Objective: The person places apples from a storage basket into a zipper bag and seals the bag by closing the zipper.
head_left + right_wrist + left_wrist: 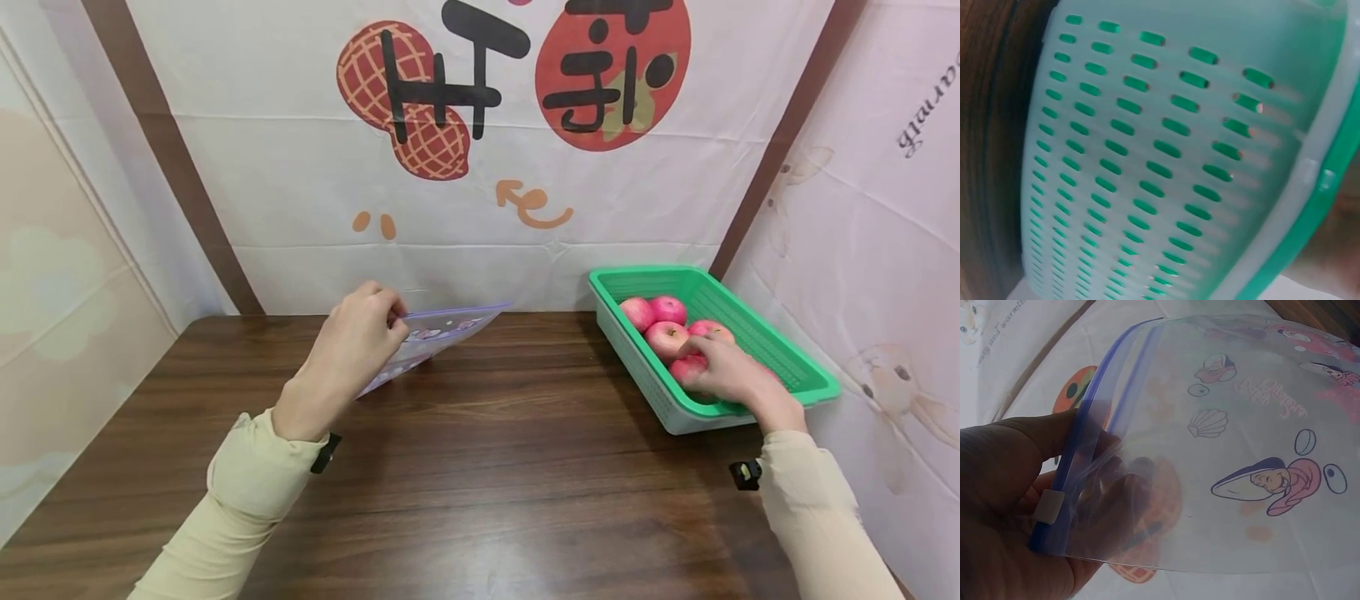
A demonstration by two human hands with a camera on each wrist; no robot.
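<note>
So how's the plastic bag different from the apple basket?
The bag is see-through with cartoon pictures; the basket is green inside and pale outside, with little holes. The bag looks thin and floppy, the basket stiff. The left hand grips the bag, while the basket stands on the table. The basket holds apples; none show in the bag. Both are containers.

The bag (1260, 444) is clear, its zip (1092, 400) blue-violet and its slider (1049, 507) white; pink lettering and shell figures in pink, white and navy decorate it. Apples (666, 342) are pinkish red. The basket (776, 335) is bright green within, whitish outside, patterned with rows of oblong slots. Streaky grain marks the dark brown worktop (510, 467). Sleeves (247, 500) are pale cream. The white backdrop (285, 183) bears black characters, an orange-red disc (553, 71) and a red peanut (444, 158) with tan lattice.
</note>
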